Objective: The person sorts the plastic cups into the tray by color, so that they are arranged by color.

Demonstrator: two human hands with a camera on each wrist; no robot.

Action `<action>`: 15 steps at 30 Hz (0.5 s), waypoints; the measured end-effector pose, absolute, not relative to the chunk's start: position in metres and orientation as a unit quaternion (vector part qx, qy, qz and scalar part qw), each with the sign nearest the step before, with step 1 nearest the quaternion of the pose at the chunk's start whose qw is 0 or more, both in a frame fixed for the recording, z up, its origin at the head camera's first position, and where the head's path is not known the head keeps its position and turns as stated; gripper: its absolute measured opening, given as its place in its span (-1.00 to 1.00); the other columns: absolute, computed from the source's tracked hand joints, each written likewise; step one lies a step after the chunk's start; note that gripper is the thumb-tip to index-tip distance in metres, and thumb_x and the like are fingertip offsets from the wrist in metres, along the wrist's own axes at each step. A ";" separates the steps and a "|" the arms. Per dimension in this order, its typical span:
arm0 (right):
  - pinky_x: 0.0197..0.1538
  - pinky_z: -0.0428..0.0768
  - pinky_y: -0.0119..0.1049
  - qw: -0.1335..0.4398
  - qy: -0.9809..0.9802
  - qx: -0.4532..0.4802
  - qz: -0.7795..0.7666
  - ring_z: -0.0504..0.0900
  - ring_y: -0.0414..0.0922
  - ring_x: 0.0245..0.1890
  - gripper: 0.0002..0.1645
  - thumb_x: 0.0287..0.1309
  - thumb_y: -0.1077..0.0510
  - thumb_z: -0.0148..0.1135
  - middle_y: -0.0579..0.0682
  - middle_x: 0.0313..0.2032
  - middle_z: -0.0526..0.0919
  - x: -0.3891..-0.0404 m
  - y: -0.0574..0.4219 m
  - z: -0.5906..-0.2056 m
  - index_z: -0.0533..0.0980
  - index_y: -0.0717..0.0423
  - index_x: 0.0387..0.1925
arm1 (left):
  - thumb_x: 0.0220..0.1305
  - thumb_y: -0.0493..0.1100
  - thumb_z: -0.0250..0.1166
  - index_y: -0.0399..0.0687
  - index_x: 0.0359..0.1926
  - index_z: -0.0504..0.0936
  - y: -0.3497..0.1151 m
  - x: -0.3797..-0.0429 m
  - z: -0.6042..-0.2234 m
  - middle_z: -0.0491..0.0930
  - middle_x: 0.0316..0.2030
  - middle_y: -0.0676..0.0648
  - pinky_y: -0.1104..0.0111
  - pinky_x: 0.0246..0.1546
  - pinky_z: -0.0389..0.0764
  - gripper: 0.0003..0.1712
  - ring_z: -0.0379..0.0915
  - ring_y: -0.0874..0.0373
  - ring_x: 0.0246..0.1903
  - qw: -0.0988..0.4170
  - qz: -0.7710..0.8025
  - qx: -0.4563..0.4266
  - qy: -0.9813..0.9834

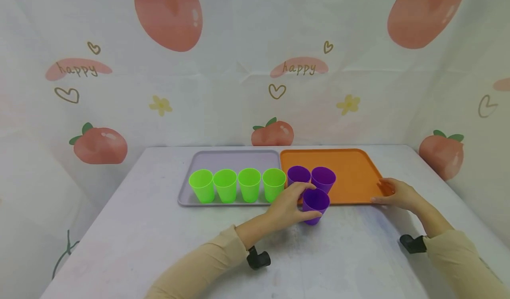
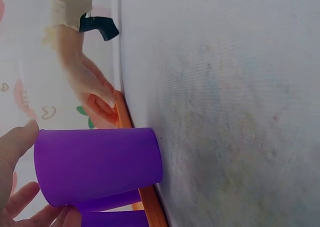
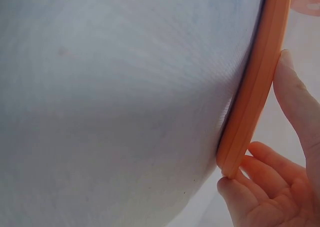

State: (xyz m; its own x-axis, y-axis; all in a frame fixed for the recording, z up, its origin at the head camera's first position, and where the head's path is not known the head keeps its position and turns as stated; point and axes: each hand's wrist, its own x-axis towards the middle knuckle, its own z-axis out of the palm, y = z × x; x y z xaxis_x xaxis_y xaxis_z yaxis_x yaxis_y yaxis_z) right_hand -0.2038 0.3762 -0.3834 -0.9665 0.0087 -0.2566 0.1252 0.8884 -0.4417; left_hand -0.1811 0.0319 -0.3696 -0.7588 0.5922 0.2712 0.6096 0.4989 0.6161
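Note:
My left hand (image 1: 283, 207) holds a purple cup (image 1: 314, 205) by its rim, thumb on the near side and fingers on the far side. This cup is upright at the front edge of the orange tray (image 1: 352, 177); in the left wrist view the purple cup (image 2: 100, 162) appears sideways. Two more purple cups stand in the tray's left part, one (image 1: 299, 173) partly behind my left fingers and another (image 1: 324, 178) to its right. At the tray's front right corner, my right hand (image 1: 400, 196) grips the rim (image 3: 257, 87) between thumb and fingers.
Left of the orange tray, and against it, lies a grey tray (image 1: 239, 157) with several bright green cups (image 1: 225, 186) in a row along its front. A cloth backdrop (image 1: 223, 91) with printed fruit hangs behind the white table (image 1: 159, 241).

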 end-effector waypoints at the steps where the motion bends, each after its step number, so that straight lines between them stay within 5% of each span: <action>1: 0.19 0.19 0.40 0.125 0.964 0.035 -0.234 0.13 0.45 0.14 0.24 -0.07 -0.34 0.29 0.59 0.20 0.11 -0.204 0.376 -0.383 0.05 0.54 0.27 | 0.01 0.03 0.43 -0.06 0.13 0.43 0.033 -0.181 -0.370 0.52 0.06 -0.02 0.55 0.07 0.48 -0.33 0.43 0.20 0.09 0.013 -0.357 -0.347 -0.867; 6: 0.19 0.20 0.39 0.123 0.964 0.036 -0.232 0.15 0.44 0.13 0.24 -0.08 -0.34 0.29 0.58 0.19 0.13 -0.204 0.376 -0.384 0.06 0.54 0.26 | -0.01 0.00 0.44 -0.05 0.12 0.43 0.035 -0.183 -0.369 0.54 -0.05 -0.02 0.64 -0.17 0.45 -0.34 0.46 0.13 -0.10 0.006 -0.358 -0.346 -0.867; 15: 0.19 0.21 0.39 0.120 0.965 0.033 -0.230 0.16 0.44 0.13 0.24 -0.08 -0.34 0.29 0.59 0.19 0.13 -0.204 0.377 -0.385 0.06 0.54 0.26 | -0.01 -0.02 0.44 -0.05 0.11 0.44 0.036 -0.184 -0.370 0.55 -0.05 -0.03 0.64 -0.24 0.41 -0.36 0.42 0.15 -0.18 -0.001 -0.370 -0.341 -0.864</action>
State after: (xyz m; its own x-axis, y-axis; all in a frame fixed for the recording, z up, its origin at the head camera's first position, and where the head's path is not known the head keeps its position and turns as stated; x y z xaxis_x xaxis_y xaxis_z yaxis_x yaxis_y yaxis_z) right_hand -0.2042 0.3767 -0.3846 -0.9692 0.0081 -0.2461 0.1182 0.8921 -0.4360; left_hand -0.1838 0.0361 -0.3698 -0.7672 0.5906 0.2502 0.5889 0.4941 0.6396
